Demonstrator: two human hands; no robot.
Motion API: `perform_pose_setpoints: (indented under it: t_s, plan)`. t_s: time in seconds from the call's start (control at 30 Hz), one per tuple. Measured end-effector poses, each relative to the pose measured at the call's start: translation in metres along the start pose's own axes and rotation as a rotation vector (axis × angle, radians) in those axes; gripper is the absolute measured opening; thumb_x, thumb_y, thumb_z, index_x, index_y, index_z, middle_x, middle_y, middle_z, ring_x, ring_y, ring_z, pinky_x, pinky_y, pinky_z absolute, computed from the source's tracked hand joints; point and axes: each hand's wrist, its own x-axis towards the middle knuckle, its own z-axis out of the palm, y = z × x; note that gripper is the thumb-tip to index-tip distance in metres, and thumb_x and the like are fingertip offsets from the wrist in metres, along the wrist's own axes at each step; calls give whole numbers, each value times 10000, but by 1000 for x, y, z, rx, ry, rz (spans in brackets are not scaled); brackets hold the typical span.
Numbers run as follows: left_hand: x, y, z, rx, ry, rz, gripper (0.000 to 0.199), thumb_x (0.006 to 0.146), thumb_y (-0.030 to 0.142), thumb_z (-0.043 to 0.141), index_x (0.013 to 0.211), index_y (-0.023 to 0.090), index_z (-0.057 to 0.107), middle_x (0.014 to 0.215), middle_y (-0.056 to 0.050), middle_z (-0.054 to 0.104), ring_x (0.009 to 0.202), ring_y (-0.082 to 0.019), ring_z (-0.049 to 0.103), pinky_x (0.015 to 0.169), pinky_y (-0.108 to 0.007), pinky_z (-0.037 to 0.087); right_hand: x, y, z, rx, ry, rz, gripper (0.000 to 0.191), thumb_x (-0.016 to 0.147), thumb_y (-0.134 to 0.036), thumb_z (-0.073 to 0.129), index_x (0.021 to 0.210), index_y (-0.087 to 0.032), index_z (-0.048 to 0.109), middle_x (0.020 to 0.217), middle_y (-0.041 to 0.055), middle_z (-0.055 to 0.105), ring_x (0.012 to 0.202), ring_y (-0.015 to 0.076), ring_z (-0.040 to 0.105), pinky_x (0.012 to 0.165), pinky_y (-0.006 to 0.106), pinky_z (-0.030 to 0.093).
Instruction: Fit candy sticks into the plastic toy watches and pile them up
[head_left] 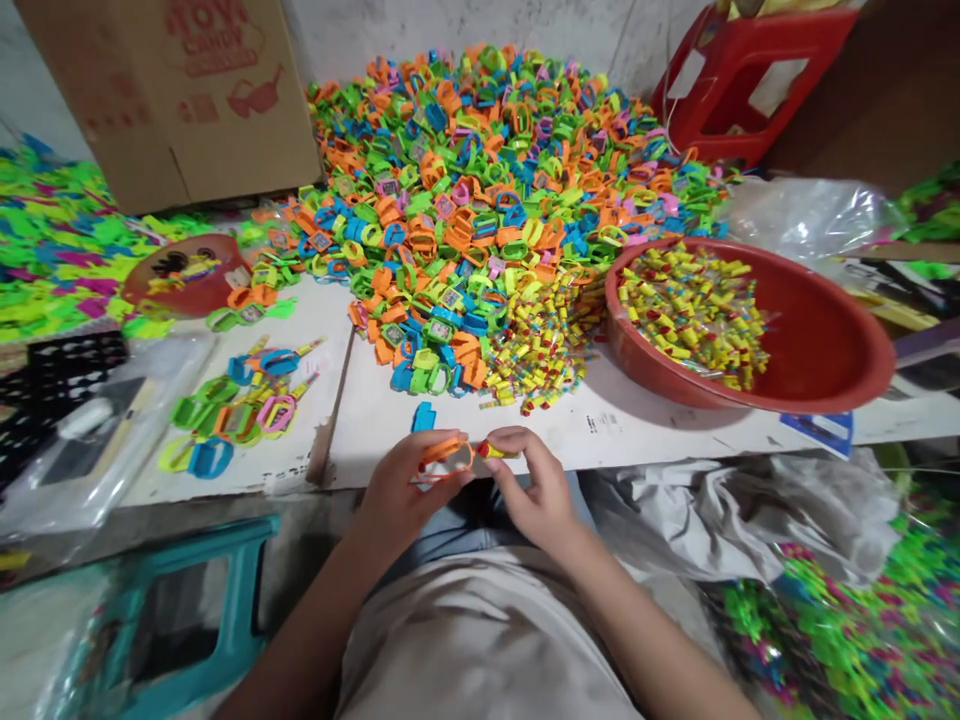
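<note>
My left hand (409, 485) grips an orange toy watch (448, 452) over the table's front edge. Between the thumb and fingers of my right hand (536, 485) is a small yellow candy packet (499, 452) with a red end, close beside the watch but apart from it. A blue toy watch piece (424, 416) lies just beyond my left hand. Behind my hands, a large heap of toy watches (465, 200) meets a pile of yellow candy packets (536, 345). More packets fill part of a red basin (825, 340) at the right.
Several watches with packets (238, 418) lie on the left of the table (525, 440). Around them are a cardboard box (225, 130), a small red bowl (180, 290) and a plastic bag (97, 440). A teal stool (251, 580) stands below; a red stool (787, 50) is behind.
</note>
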Motion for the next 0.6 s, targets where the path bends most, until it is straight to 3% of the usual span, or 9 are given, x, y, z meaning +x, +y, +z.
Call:
perform_pose_setpoints:
  t_s: [0.4,0.6]
  plan:
    - [-3,4,-1,44,-25,29,338,817,352,684,1119,237,586,1122,-46,691,1005,-189,659,884,-303,518,5,-9,-8,-116,-102,-151,93,916,-138,501,919,-228,479,902,58,629,851,185,601,736,322,493]
    - [-3,5,1,-67,-38,-152,359,817,417,646,1096,195,611,995,-50,708,860,-180,664,754,-271,531,5,-15,-14,-323,-330,-241,74,961,-172,393,945,-207,456,927,90,622,806,184,587,678,285,470]
